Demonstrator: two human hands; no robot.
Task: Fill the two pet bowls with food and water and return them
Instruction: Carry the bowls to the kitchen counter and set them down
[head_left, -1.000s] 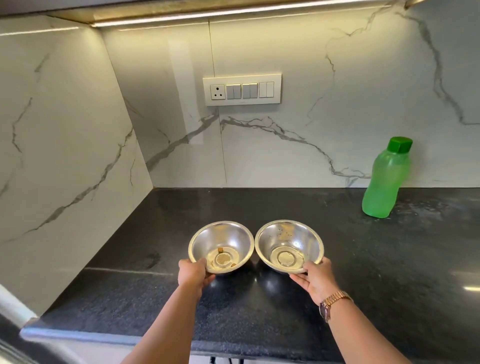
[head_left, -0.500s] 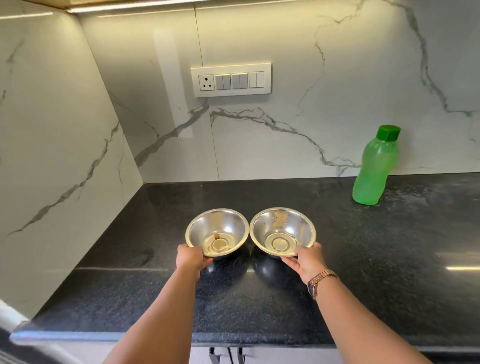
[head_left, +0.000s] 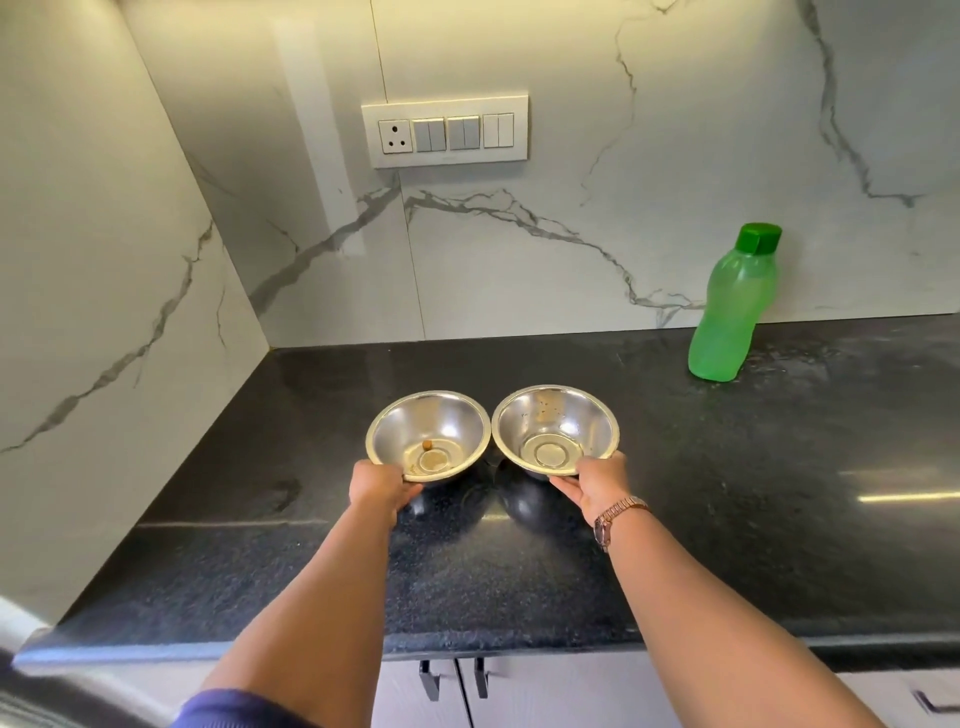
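In the middle of the frame I see my left hand (head_left: 378, 486) gripping the near rim of the left round stainless-steel bowl (head_left: 429, 437), fingers curled under its edge. My right hand (head_left: 597, 486) grips the near rim of the right round stainless-steel bowl (head_left: 556, 430) the same way, thumb on the rim and fingers beneath. The two bowls sit side by side with their rims touching, over the glossy black speckled stone countertop (head_left: 727, 519); dark reflections lie directly below them, and I cannot tell whether their bases rest on the stone or are just above it.

The left bowl has a small brown piece (head_left: 427, 445) near its bottom and some pale residue; the right bowl shows faint specks on its far inner wall.

Toward the right of the frame, well apart from the bowls, a translucent green plastic bottle with a dark green cap (head_left: 732, 306) stands at the back of the counter by the white marble-veined wall (head_left: 571, 249). A white switch panel with a socket (head_left: 445, 135) is mounted on that wall, upper centre. A rose-gold wristwatch (head_left: 615, 517) is on my right wrist.
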